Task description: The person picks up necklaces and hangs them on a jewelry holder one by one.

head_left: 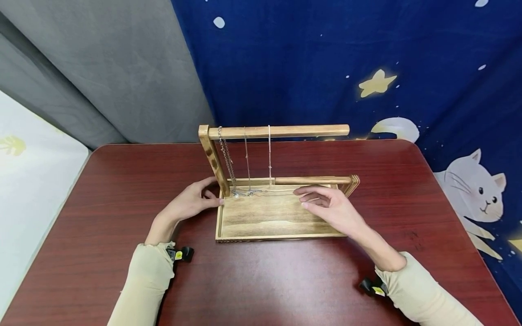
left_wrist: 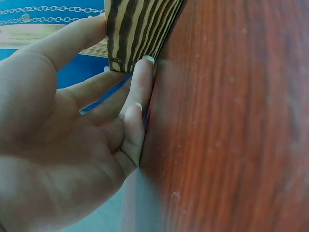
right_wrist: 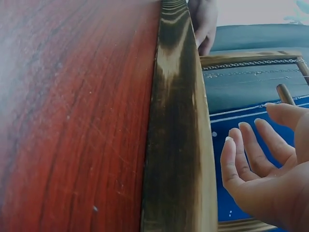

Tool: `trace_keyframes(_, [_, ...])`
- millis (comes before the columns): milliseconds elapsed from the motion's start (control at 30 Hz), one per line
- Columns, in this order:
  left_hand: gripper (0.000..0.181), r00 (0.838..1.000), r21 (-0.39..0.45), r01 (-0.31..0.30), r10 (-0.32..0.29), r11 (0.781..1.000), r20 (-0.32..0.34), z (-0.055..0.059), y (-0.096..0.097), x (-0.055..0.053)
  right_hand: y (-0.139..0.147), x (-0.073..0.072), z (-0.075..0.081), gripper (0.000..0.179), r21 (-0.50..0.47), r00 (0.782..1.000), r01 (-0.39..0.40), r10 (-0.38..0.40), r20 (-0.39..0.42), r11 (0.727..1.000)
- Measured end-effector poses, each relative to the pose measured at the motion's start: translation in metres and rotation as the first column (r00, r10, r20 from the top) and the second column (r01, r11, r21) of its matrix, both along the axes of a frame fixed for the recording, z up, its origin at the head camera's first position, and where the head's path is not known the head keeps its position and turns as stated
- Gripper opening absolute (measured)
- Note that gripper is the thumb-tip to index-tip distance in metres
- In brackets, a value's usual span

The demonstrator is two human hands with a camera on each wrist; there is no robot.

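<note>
A wooden jewelry stand (head_left: 281,228) has a shallow tray base, a left upright post (head_left: 215,163) and an upper bar (head_left: 310,131). Several thin necklaces hang from the bar: a bunched chain (head_left: 226,156) near the post, a fine chain (head_left: 247,158) and a pale chain (head_left: 269,154). Small pendants (head_left: 250,193) rest low at the tray's back left. My left hand (head_left: 187,201) holds the stand's left end, thumb in front and fingers behind by the post. My right hand (head_left: 332,208) hovers over the tray's right part, fingers loosely bent, with nothing seen in them.
A lower wooden bar (head_left: 314,180) runs along the stand's back to a bracket (head_left: 352,183) on the right. The stand sits on a reddish-brown table (head_left: 265,280). Behind the table hang a grey curtain (head_left: 134,68) and a blue curtain (head_left: 285,59).
</note>
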State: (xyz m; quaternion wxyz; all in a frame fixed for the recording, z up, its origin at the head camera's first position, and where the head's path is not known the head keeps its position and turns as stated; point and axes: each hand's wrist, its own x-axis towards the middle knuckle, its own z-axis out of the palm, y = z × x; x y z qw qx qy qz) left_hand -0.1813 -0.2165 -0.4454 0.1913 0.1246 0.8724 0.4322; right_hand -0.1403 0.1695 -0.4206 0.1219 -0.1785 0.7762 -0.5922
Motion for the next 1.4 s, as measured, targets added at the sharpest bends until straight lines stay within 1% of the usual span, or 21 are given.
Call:
trace_keyframes(233, [0.076,1.000,0.012,0.005,-0.005,1.000,0.007,0.000,0.000,-0.001,-0.005,-0.004,-0.003,0.033,0.072,0.999,0.011,-0.013,0.029,0.997])
trace_keyframes(500, [0.076,1.000,0.030,0.001,-0.002,1.000,0.006,0.001,0.000,0.000,-0.007,-0.008,-0.005,0.032,0.157,0.999,0.044,-0.043,-0.011,0.987])
trace_keyframes(667, [0.076,1.000,0.034,-0.004,0.004,0.999,-0.011,0.001,-0.001,0.002,-0.008,-0.011,-0.005,0.031,0.226,0.997,0.073,-0.065,-0.046,0.971])
trace_keyframes(867, [0.076,1.000,0.037,-0.005,0.006,0.999,-0.014,0.001,0.001,0.002,-0.011,-0.016,-0.008,0.030,0.290,0.994,0.106,-0.093,-0.060,0.951])
trace_keyframes(1033, [0.076,1.000,0.038,0.003,-0.003,0.999,-0.021,0.002,0.002,0.001,-0.013,-0.018,-0.009,0.028,0.334,0.990,0.140,-0.126,-0.064,0.932])
trace_keyframes(1233, [0.077,1.000,0.024,0.001,-0.001,1.000,-0.016,0.002,0.001,0.000,-0.016,-0.020,-0.011,0.028,0.359,0.987,0.160,-0.151,-0.053,0.920])
trace_keyframes(1333, [0.077,1.000,0.017,0.002,-0.002,1.000,-0.013,0.002,0.001,0.001,-0.017,-0.022,-0.013,0.022,0.402,0.985,0.175,-0.165,-0.060,0.899])
trace_keyframes(1400, [0.076,1.000,0.014,-0.001,0.001,1.000,-0.013,0.002,0.001,0.001,-0.017,-0.023,-0.015,0.021,0.410,0.985,0.173,-0.163,-0.059,0.896])
